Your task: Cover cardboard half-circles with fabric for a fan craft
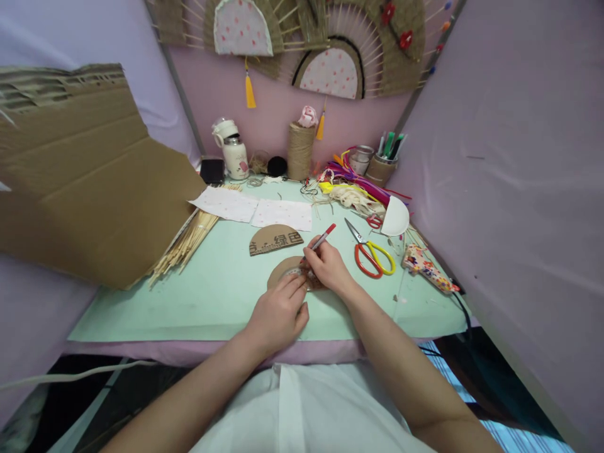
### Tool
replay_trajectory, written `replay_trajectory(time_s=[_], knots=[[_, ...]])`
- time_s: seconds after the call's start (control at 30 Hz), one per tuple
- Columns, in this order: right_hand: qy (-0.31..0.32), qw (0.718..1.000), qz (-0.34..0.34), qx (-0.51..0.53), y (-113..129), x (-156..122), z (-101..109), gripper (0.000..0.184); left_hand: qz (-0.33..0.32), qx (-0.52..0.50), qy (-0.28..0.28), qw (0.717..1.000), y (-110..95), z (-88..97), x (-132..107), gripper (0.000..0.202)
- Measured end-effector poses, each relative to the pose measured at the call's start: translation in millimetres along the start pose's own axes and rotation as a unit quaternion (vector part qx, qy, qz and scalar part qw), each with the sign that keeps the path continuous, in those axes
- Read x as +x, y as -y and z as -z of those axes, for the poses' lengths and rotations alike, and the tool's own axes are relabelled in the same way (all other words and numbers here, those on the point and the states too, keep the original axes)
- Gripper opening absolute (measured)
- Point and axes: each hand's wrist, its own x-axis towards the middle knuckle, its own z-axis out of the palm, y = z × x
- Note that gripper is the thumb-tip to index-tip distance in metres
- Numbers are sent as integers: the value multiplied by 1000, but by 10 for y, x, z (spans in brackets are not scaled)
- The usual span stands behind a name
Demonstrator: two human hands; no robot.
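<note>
Right hand [328,267] is gripping a red pen [322,239] with closed fingers, the pen pointing down at the cardboard disc [283,270] just under it. Left hand [278,314] is lying open, pressing the near side of this disc. Scissors [372,255] are lying just to the right.

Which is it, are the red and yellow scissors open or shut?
Shut: the scissors lie flat on the green mat, blades closed together into one point.
</note>
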Motion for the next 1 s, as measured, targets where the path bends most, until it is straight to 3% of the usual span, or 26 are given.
replay_trajectory(time_s=[0.5, 1.0], knots=[[12, 999, 16, -39, -33, -2, -13, 12, -7, -19, -14, 1000, 0, -18, 3, 35], [12, 1000, -3, -3, -83, 24, -10, 15, 0, -4, -8, 1000, -4, 15, 3, 31]])
